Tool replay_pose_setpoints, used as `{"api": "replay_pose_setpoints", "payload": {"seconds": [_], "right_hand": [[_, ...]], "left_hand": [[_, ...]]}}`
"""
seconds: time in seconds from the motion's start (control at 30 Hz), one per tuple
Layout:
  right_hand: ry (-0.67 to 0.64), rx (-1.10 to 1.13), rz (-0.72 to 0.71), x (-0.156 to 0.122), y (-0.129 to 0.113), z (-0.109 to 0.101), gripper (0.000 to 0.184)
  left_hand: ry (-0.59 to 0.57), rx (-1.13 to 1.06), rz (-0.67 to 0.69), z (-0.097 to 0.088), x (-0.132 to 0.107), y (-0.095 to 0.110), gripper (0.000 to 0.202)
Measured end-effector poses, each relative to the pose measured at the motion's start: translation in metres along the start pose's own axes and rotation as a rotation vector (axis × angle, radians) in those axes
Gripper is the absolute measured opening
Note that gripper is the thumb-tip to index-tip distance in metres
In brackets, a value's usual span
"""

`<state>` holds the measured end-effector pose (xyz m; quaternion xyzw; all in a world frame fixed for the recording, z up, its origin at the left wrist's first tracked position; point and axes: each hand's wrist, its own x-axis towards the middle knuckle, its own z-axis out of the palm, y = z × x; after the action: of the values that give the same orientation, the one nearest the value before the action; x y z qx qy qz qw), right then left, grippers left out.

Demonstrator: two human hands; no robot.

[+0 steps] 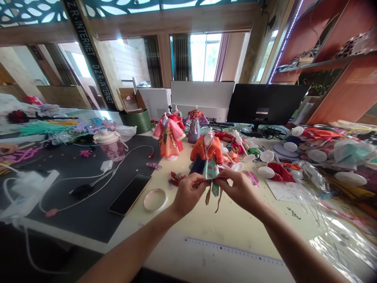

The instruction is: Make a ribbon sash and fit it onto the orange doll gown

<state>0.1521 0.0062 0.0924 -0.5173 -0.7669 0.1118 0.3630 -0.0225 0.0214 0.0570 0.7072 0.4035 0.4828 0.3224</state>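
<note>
Both hands (213, 190) pinch a thin brown ribbon (209, 181) before a silky-robed doll (207, 154).

The ribbon (212, 181) I pinched was dark red. The doll (207, 156) behind it wore an orange top over a skirt of navy and pale green print. Another doll (168, 136) wore pink with an orange skirt. The table (235, 224) was cream, its left edge covered by a black mat (82, 204). My phone (130, 193) was black, the cup (112, 146) pink and the tape (155, 199) clear.
</note>
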Motion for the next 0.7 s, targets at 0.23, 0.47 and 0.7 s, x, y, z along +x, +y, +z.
{"api": "replay_pose_setpoints", "payload": {"seconds": [0.23,0.47,0.7], "right_hand": [[-0.171,0.329,0.126,-0.001,0.008,0.001,0.021],[-0.152,0.416,0.25,-0.001,0.011,0.003,0.019],[-0.066,0.388,0.224,0.003,0.01,-0.001,0.017]], "left_hand": [[-0.212,-0.275,-0.211,-0.017,0.004,-0.007,0.021],[-0.2,-0.166,-0.169,-0.026,0.014,-0.007,0.022],[-0.131,-0.118,-0.097,-0.031,0.021,-0.009,0.019]]}}
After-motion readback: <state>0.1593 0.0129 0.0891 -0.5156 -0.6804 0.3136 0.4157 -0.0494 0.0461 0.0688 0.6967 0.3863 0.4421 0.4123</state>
